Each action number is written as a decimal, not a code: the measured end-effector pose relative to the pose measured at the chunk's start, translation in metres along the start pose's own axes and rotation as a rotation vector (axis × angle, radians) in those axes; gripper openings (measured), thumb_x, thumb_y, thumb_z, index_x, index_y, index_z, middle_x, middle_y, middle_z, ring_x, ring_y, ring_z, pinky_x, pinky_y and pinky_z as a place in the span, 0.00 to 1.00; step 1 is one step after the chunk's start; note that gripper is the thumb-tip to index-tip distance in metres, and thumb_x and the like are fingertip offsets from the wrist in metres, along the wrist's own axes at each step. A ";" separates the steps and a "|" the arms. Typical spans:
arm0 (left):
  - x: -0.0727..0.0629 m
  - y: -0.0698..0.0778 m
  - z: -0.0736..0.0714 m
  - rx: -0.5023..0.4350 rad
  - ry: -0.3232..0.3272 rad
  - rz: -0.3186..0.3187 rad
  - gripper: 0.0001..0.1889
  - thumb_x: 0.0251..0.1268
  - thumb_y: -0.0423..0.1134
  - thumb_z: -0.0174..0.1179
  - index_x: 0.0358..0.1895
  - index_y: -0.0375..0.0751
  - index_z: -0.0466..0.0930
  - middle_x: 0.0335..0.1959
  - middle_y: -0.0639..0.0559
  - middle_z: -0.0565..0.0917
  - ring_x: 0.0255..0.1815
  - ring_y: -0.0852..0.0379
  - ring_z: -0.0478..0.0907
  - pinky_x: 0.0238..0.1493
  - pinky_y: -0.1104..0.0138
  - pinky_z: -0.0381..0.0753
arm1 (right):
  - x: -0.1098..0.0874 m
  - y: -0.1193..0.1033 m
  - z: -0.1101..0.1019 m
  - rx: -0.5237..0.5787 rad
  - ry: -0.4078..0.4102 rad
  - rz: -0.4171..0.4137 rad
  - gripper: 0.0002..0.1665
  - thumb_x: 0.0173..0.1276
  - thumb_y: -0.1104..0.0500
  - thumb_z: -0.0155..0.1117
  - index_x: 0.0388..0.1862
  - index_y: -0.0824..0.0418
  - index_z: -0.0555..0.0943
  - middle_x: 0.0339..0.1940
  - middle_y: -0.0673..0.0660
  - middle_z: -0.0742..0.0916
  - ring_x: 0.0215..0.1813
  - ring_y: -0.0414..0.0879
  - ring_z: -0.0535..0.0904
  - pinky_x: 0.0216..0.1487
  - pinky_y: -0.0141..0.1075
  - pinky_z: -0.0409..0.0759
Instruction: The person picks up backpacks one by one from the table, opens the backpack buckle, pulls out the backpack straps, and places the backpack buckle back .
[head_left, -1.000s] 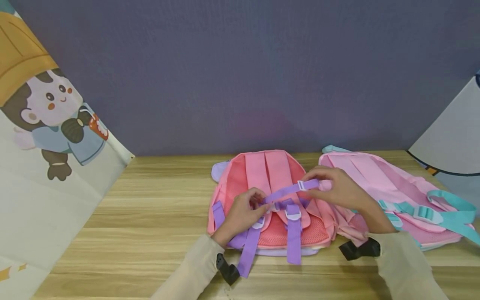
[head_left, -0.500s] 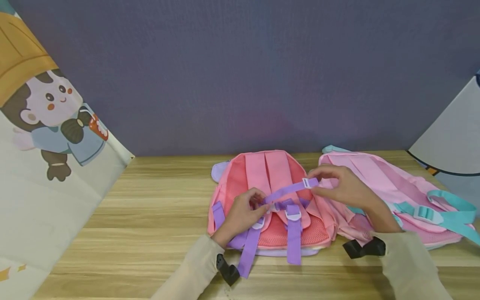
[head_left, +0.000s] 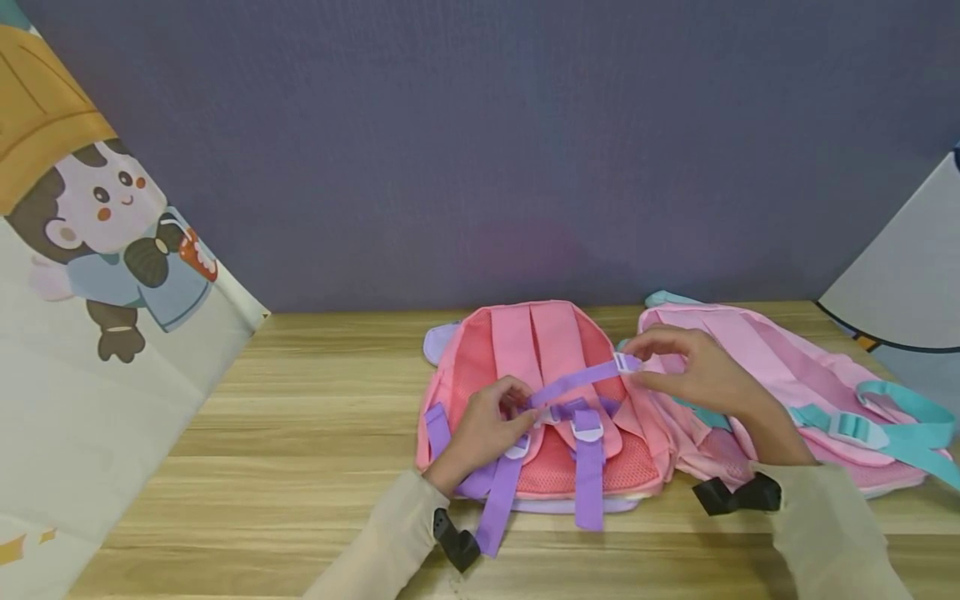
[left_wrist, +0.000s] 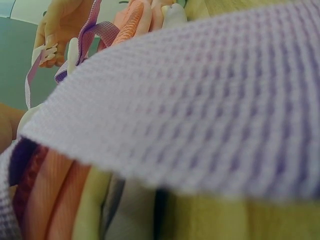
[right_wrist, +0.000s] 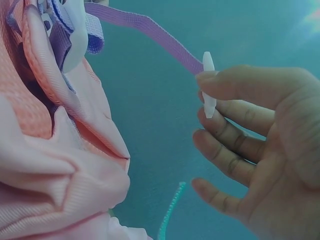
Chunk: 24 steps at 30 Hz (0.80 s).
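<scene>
A coral backpack [head_left: 468,367] lies with its shoulder straps up. Across it runs a narrow purple strap [head_left: 573,382], drawn taut between both hands. My right hand [head_left: 693,371] pinches the white slide buckle [right_wrist: 207,60] near the strap's right end, thumb on one side and fingertips on the other. Over the backpack's middle, my left hand [head_left: 486,423] grips the strap's other end between curled fingers and thumb, by a pale clip [head_left: 551,414]. Wide purple webbing [left_wrist: 190,110], blurred and close, covers most of the left wrist view and hides that hand's fingertips.
To the right lies a pink backpack [head_left: 757,342] with turquoise straps [head_left: 918,429], partly behind the right forearm. Two loose purple straps [head_left: 590,492] hang toward the front of the wooden table [head_left: 285,433]. A dark panel [head_left: 480,150] stands behind.
My right hand has moved to the right, and the slide buckle has shifted along with it toward the strap's right end. The left hand has stayed in place.
</scene>
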<state>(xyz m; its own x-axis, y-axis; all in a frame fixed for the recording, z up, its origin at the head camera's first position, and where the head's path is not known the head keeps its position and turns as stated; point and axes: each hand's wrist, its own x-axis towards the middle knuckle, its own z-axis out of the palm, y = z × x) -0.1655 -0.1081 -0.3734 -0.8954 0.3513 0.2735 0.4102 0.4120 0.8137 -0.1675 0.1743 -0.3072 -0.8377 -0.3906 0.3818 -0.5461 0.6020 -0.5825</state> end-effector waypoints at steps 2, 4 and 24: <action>0.000 0.000 0.000 0.000 0.000 0.000 0.08 0.59 0.36 0.63 0.41 0.40 0.79 0.32 0.51 0.81 0.29 0.62 0.72 0.33 0.73 0.73 | 0.000 0.000 -0.001 0.003 0.000 0.000 0.17 0.55 0.64 0.72 0.44 0.54 0.83 0.36 0.45 0.83 0.42 0.35 0.76 0.52 0.48 0.73; 0.000 0.000 0.000 0.000 0.001 0.001 0.08 0.59 0.36 0.63 0.41 0.40 0.79 0.32 0.51 0.82 0.29 0.62 0.72 0.33 0.73 0.73 | 0.000 0.001 -0.002 0.002 0.004 -0.005 0.17 0.55 0.64 0.72 0.44 0.53 0.83 0.36 0.45 0.83 0.42 0.35 0.75 0.52 0.44 0.73; 0.000 -0.001 0.000 0.002 0.005 0.010 0.08 0.59 0.36 0.63 0.41 0.40 0.79 0.32 0.50 0.82 0.29 0.63 0.72 0.33 0.73 0.73 | -0.001 0.003 -0.004 -0.008 0.009 -0.010 0.17 0.55 0.64 0.71 0.45 0.55 0.83 0.37 0.44 0.83 0.43 0.33 0.75 0.51 0.33 0.72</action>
<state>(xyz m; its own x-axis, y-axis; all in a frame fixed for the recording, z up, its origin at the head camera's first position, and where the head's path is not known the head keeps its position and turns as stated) -0.1657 -0.1082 -0.3743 -0.8920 0.3516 0.2841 0.4196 0.4103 0.8097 -0.1678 0.1792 -0.3064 -0.8319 -0.3905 0.3942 -0.5547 0.6038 -0.5725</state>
